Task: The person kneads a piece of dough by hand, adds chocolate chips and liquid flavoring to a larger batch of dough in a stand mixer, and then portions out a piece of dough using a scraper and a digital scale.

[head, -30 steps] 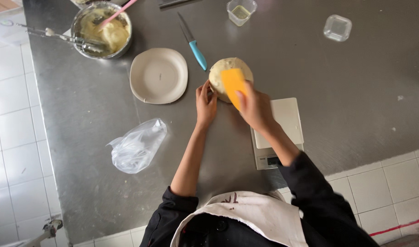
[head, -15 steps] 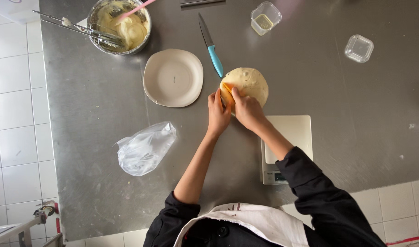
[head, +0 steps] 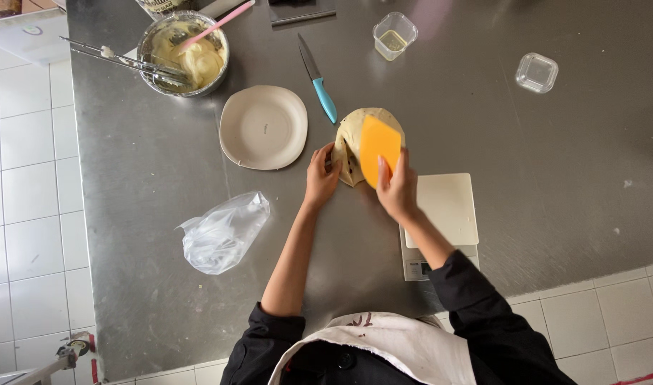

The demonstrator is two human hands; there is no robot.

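Midway across the steel table (head: 526,185), the right hand (head: 396,187) grips an orange scraper (head: 378,146) over a partly split dough round (head: 353,139), the left hand (head: 320,171) pressing its side, the cut unfinished.

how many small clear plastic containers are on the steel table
2. One container with yellowish liquid sits at the far edge, right of the blue-handled knife. The other, an empty-looking container, sits farther right, apart from everything. More could lie beyond the picture's edge.
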